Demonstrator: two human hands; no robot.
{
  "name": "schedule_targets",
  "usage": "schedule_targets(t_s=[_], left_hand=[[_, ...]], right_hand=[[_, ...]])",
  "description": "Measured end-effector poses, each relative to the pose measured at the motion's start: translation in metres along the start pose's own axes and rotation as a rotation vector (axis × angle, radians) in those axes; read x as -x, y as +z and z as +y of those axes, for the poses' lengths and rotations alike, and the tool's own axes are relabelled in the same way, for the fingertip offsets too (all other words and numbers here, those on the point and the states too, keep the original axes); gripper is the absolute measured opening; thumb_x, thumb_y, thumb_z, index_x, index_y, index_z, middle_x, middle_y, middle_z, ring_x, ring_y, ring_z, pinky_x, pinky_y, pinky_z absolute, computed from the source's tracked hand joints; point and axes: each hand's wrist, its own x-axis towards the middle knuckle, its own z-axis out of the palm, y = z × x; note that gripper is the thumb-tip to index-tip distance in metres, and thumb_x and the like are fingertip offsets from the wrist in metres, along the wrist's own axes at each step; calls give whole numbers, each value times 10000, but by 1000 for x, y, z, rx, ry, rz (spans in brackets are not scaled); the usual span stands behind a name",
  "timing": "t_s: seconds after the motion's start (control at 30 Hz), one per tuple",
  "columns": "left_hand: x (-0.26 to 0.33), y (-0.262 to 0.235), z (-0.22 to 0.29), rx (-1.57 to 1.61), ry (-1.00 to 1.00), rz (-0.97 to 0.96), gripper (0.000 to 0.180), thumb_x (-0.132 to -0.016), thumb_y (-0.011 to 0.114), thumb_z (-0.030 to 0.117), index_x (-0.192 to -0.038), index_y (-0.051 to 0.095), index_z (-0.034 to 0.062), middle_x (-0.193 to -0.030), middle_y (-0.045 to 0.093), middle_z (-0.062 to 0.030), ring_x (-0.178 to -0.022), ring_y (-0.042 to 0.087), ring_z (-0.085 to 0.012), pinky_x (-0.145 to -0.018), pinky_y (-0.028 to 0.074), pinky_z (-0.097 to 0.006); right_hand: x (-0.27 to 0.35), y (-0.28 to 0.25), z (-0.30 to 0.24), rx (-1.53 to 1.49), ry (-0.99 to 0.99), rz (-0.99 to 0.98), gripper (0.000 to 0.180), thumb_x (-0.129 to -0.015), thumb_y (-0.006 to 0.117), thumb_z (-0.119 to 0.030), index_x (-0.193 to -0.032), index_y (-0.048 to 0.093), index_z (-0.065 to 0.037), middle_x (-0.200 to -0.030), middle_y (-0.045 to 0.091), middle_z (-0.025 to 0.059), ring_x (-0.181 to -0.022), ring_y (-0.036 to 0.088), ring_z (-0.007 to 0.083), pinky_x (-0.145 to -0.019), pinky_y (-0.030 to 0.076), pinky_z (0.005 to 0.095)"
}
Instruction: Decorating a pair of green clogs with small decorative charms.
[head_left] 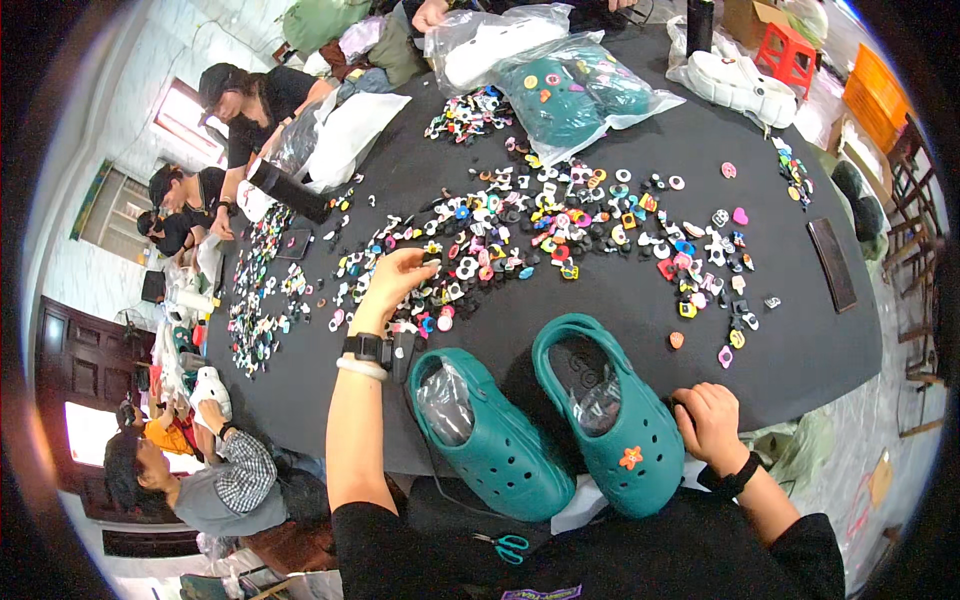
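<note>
Two green clogs lie at the table's near edge, toes toward me: the left clog [490,440] is plain, the right clog [615,425] carries an orange flower charm [630,458]. Clear plastic shows inside both. My left hand [400,280] reaches past them to the near left edge of a spread of small shoe charms [550,220]. Its fingertips are bent together among the charms; whatever is between them is too small to make out. Beside the right clog rests my right hand [710,420], fingers curled in, the inside of the hand hidden.
Bagged green clogs [570,95] and bagged white footwear [505,50] lie at the far side. A dark phone [832,265] is on the right. Teal-handled scissors [510,547] lie near my lap. People work along the left side; a black cylinder [290,192] lies near one.
</note>
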Motion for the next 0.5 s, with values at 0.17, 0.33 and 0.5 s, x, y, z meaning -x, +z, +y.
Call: schedule_targets(t_s=[0.17, 0.33, 0.5], left_hand=[[20, 0, 10, 240, -52, -99, 269, -809, 722, 80, -1032, 597, -3, -917, 665, -46, -769, 588, -79, -621, 425, -220], [35, -6, -1, 350, -72, -51, 272, -823, 693, 36, -1075, 596, 0, -891, 656, -31, -689, 543, -60, -558, 385, -188], [41, -2, 6, 392, -69, -52, 360, -821, 676, 22, -1169, 583, 20, -866, 636, -19, -664, 518, -58, -552, 376, -187]], right_hand=[[3, 2, 3, 8, 0, 13, 121, -764, 621, -128, -862, 602, -59, -692, 551, 77, -640, 556, 258, -601, 425, 372], [3, 2, 1, 0, -17, 16, 119, -770, 621, -128, -865, 603, -59, -696, 555, 78, -645, 561, 259, -609, 433, 374], [3, 0, 0, 4, -5, 24, 119, -780, 620, -132, -872, 607, -58, -705, 565, 78, -655, 568, 262, -618, 440, 375]])
